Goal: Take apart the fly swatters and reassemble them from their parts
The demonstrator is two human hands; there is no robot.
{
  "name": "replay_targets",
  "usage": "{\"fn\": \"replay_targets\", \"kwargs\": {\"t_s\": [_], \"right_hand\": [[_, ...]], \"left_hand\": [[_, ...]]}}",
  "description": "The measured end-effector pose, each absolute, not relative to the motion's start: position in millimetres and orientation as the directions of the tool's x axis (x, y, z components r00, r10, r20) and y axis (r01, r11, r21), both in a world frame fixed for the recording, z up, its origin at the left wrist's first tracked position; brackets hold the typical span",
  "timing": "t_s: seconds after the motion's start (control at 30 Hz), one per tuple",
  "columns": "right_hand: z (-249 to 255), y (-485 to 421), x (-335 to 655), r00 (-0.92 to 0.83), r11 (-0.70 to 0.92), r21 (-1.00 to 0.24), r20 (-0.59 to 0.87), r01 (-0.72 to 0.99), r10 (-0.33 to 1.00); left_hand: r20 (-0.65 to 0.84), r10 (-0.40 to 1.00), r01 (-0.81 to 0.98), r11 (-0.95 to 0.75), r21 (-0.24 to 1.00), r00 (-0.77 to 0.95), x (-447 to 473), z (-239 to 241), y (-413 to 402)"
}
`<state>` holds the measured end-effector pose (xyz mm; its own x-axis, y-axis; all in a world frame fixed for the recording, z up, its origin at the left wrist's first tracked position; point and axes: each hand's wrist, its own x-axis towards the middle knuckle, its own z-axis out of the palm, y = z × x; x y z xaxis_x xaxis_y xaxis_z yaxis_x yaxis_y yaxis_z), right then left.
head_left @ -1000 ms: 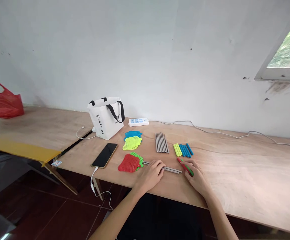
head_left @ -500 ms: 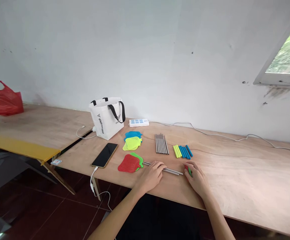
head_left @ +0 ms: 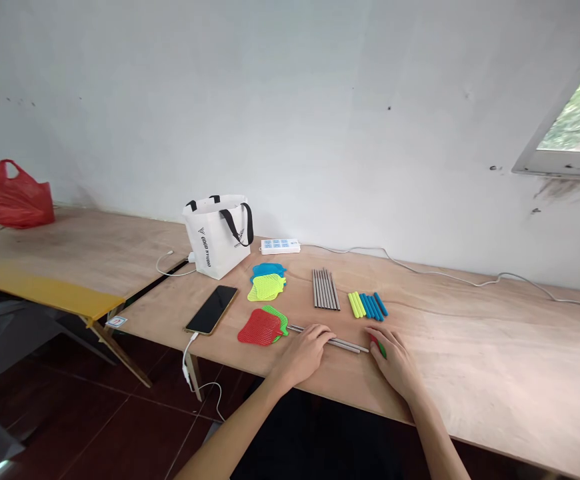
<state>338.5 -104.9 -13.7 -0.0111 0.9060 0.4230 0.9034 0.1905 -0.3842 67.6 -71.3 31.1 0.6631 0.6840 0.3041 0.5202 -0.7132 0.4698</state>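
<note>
My left hand (head_left: 306, 352) lies on a pair of grey metal rods (head_left: 346, 344) near the table's front edge, fingers curled over them. My right hand (head_left: 394, 359) covers short red and green sticks (head_left: 379, 345), of which only the tips show; its fingers rest flat on them. Left of my left hand lie red and green mesh swatter heads (head_left: 262, 327). Further back are yellow and blue mesh heads (head_left: 267, 283), a row of grey rods (head_left: 325, 297), and yellow and blue sticks (head_left: 367, 304).
A black phone (head_left: 212, 309) on a white cable lies left of the mesh heads. A white tote bag (head_left: 218, 233) and a power strip (head_left: 280, 246) stand near the wall. A red plastic bag (head_left: 16, 197) sits far left. The plywood table (head_left: 495, 360) stretches right.
My right hand has slid forward over the red and green sticks, hiding most of them. The camera has shifted slightly; my left hand stays on the rods.
</note>
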Motion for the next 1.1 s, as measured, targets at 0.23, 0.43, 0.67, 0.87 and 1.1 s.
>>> {"fn": "replay_targets", "kwargs": {"t_s": [0.23,0.43,0.67,0.87,1.1], "right_hand": [[-12.4,-105.7,338.1,-0.001,0.165,-0.382,0.397,0.909,0.918],[-10.0,-106.0,336.5,0.012,0.142,-0.372,0.383,0.917,0.924],[-8.8,-106.0,335.7,0.032,0.122,-0.403,0.355,0.907,0.934],[-10.2,-105.6,336.1,0.037,0.126,-0.409,0.368,0.904,0.929],[-12.6,-104.8,336.2,0.071,0.072,-0.369,0.359,0.927,0.931]], "left_hand": [[0.279,0.69,0.498,-0.692,0.522,0.668,66.9,30.9,-71.5],[0.346,0.687,0.54,-0.721,0.434,0.64,67.5,31.7,-72.9],[0.372,0.712,0.594,-0.702,0.393,0.595,69.6,31.1,-72.2],[0.378,0.699,0.583,-0.715,0.385,0.607,70.8,30.0,-70.2],[0.382,0.701,0.591,-0.713,0.377,0.603,70.7,30.6,-71.9]]}}
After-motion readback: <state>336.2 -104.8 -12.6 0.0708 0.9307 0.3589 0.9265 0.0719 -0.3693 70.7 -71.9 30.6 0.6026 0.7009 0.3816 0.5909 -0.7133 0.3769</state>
